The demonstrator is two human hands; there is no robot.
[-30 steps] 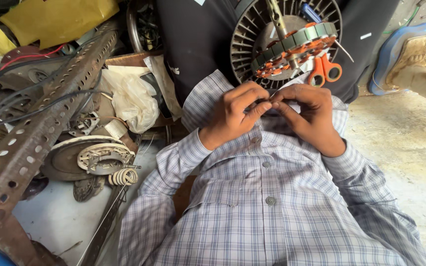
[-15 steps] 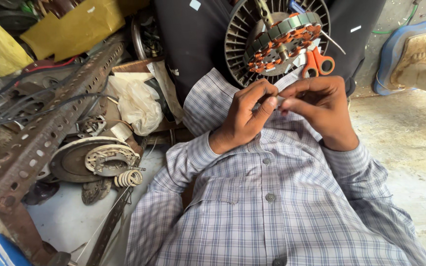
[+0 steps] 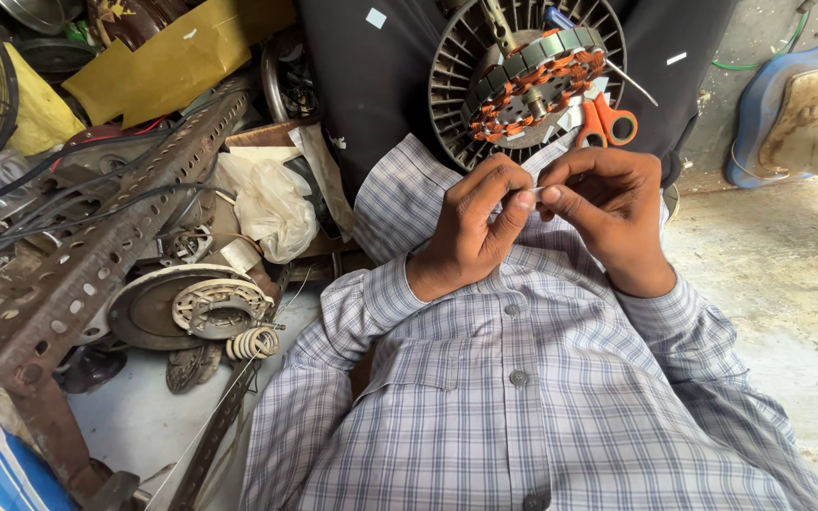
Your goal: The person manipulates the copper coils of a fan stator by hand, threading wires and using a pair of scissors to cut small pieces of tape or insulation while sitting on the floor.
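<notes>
Cluttered floor leaves both hands (image 3: 546, 213) pinching wire (image 3: 534, 192) beside stator (image 3: 532, 80).

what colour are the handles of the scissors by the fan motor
Orange, seen in the head view: the scissors lie beside the fan motor.

My left hand (image 3: 471, 227) and right hand (image 3: 608, 213) met before my chest, fingertips pinching a thin pale sliver (image 3: 534, 190). Just beyond lay the stator (image 3: 527, 80), with orange scissors (image 3: 603, 123) beside it.
</notes>
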